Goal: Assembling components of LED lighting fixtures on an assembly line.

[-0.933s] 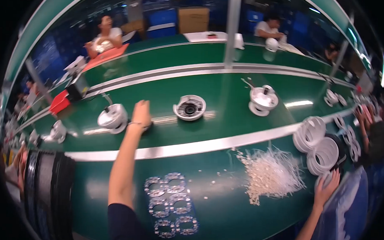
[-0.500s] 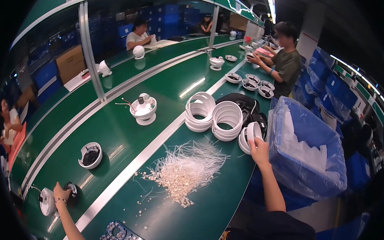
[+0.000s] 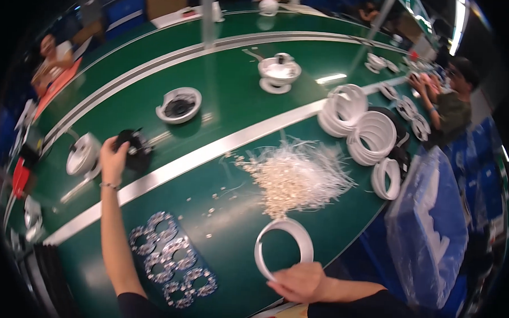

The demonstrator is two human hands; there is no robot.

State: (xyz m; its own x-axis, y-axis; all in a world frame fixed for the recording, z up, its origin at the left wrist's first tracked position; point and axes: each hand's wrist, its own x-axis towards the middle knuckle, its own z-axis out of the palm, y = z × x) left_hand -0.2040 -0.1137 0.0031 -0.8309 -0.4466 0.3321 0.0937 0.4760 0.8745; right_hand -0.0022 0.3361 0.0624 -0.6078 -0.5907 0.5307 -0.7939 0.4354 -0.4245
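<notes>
My right hand (image 3: pixel 300 282) grips a plain white plastic ring (image 3: pixel 306 243) by its near edge, holding it over the near side of the green bench. Farther left, my left hand (image 3: pixel 113 158) has its fingers closed on the edge of a black round part (image 3: pixel 137 152), slightly blurred, above the green belt. Beside that hand lies a white rounded housing (image 3: pixel 82 157) with a short cable. A white bowl-shaped housing with a black inside (image 3: pixel 179 106) sits beyond the left hand.
A pile of clear strips (image 3: pixel 321 170) and small beige squares (image 3: pixel 278 196) covers mid-bench. Stacked white rings (image 3: pixel 373 138) stand right, by a plastic-lined blue bin (image 3: pixel 431 243). A blue circuit-board panel (image 3: pixel 175 260) lies between my arms. A co-worker (image 3: pixel 455 107) works far right.
My right hand has brought the white ring from beside the stacks back toward me. My left hand stays at the black part. The view has turned left and down.
</notes>
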